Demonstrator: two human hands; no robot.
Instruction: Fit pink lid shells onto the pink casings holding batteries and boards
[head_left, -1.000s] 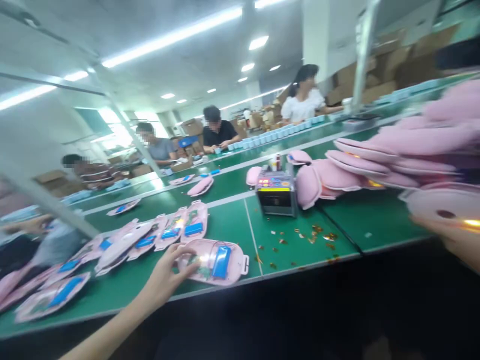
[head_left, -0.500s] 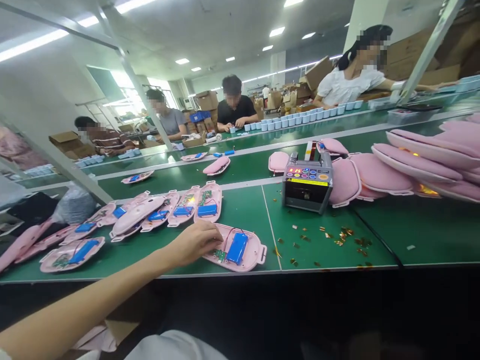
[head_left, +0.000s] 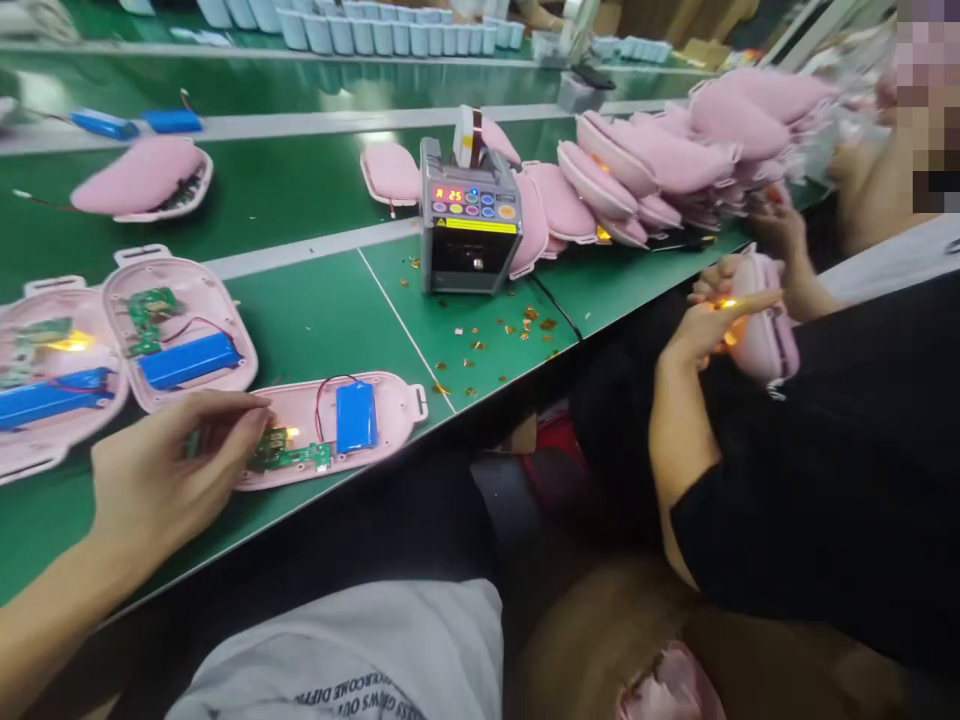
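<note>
The person's left hand [head_left: 176, 470] hung over the left end of an open pink plastic case half [head_left: 394, 405] at the near edge of the green workbench [head_left: 315, 310]. Its fingers [head_left: 232, 410] were curled and hid that end of the case, so I could not tell whether they were pinching anything or only hovering. The right hand was out of view. The case half lay flat, holding a blue battery pack [head_left: 356, 417], a green circuit board [head_left: 289, 455] partly hidden beside the fingers, and a thin red-and-black wire [head_left: 324, 395] looping between them. Just beside it lay a second open case half [head_left: 180, 335], and a third [head_left: 52, 385] was cut off by the frame's left edge. Farther along stood a grey tape dispenser [head_left: 469, 220], with gold tape scraps [head_left: 510, 325] scattered near its base and a heap of closed pink cases [head_left: 652, 165] behind it. At right, a co-worker's hand [head_left: 712, 335] in a black sleeve held a closed pink case [head_left: 765, 320], with glare hiding the fingertips. A white shirt [head_left: 337, 650] filled the bottom edge, its lettering cut off.
</note>
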